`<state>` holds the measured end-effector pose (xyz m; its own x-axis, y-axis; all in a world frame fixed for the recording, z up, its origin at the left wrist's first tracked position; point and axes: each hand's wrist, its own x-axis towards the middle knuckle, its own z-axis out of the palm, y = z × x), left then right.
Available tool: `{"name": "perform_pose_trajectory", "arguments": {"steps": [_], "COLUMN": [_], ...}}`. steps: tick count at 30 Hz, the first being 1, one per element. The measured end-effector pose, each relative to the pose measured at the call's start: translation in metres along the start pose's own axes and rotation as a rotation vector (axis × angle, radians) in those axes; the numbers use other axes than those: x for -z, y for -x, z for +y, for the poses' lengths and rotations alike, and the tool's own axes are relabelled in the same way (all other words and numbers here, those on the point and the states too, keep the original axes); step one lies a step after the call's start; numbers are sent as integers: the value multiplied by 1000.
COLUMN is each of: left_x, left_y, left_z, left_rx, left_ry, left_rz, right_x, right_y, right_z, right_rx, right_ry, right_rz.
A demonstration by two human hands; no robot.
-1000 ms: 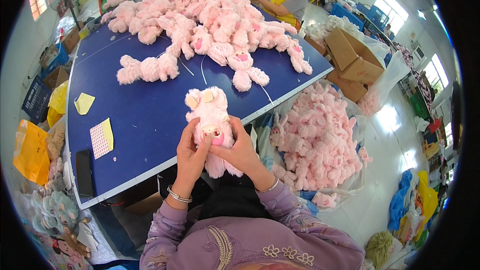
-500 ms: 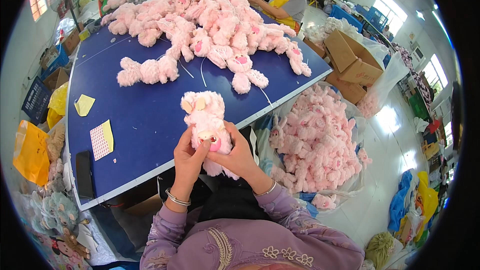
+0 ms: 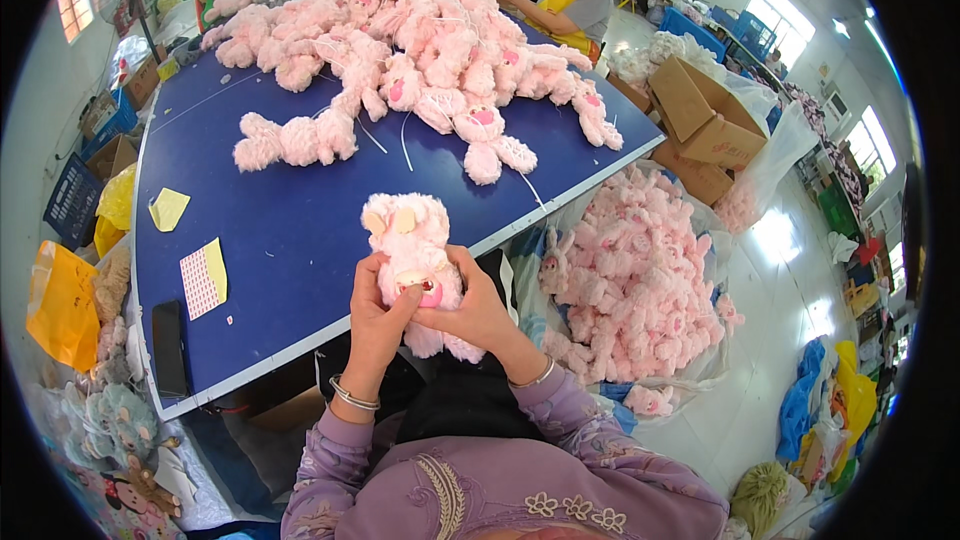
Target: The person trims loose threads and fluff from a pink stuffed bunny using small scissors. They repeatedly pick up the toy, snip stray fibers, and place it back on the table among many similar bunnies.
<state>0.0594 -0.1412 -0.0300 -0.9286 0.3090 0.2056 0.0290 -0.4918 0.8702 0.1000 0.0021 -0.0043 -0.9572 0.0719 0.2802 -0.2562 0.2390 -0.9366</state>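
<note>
Between my two hands is a pink plush toy (image 3: 408, 228), held over the near edge of the blue table (image 3: 280, 250). Its feet with beige pads point away from me, and its face with dark eyes and a bright pink muzzle is turned up. My left hand (image 3: 374, 302) grips the head from the left, its thumb pressed on the face by the eyes. My right hand (image 3: 478, 308) wraps the right side of the head, thumb below the muzzle. The toy's ears hang toward my lap.
A heap of pink plush toys (image 3: 430, 40) covers the far table. More fill a clear bag (image 3: 640, 280) at the right on the floor, near an opened cardboard box (image 3: 705, 115). A sticker sheet (image 3: 203, 282) and a black phone-like object (image 3: 170, 350) lie at left. A co-worker (image 3: 575, 10) sits beyond.
The toy's feet have dipped slightly toward me as the toy tilts in my hands. My left thumb has shifted a little over the face. Both hands keep their hold.
</note>
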Motion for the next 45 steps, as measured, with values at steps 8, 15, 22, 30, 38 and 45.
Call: {"name": "perform_pose_trajectory", "arguments": {"steps": [8,15,22,30,38,45], "left_x": [0,9,8,14,16,18], "left_y": [-5,-17,-3,2,4,-1], "left_z": [0,-1,-5,1,1,5], "left_rx": [-33,-116,12,162,128,98], "left_ry": [-85,21,-130,-354,-345,-126], "left_rz": [70,207,-98,-89,-171,-281], "right_x": [-6,1,0,14,13,60], "right_y": [2,5,7,8,5,-17], "right_z": [5,22,12,3,20,-16], "right_rx": [37,-42,-157,-205,-275,-243], "right_ry": [-21,177,-93,-131,-281,-161], "right_rz": [67,-102,-3,-83,-66,477]}}
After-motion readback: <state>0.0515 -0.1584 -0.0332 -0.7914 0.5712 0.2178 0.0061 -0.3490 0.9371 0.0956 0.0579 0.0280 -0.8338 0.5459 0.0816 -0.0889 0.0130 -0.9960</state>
